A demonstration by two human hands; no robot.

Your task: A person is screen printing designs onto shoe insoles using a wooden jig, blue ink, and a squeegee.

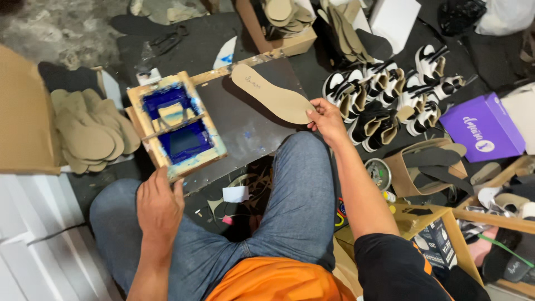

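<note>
Head view, items as I am reading them from my remote station, all placed from the dark printing board (245, 125).

Item: tan insole (271, 93), lying flat across the board's far right part, heel end overhanging toward the right hand (326, 120). I am judging it light, thin and bendy, not fragile; the heel edge is the sensible place to take it. The right hand is pinching that near end between thumb and fingertips, so the insole is stretching away from the grip, up and left over the board.

Item: wooden screen frame (177, 125) with blue ink, sitting on the board's left edge. The left hand (159, 209) is closing over the frame's near corner.

Item: stack of tan insoles (92, 134), left of the board.

Item: black-and-white shoes (384, 92), right of the board; purple box (484, 127) beyond them.
</note>
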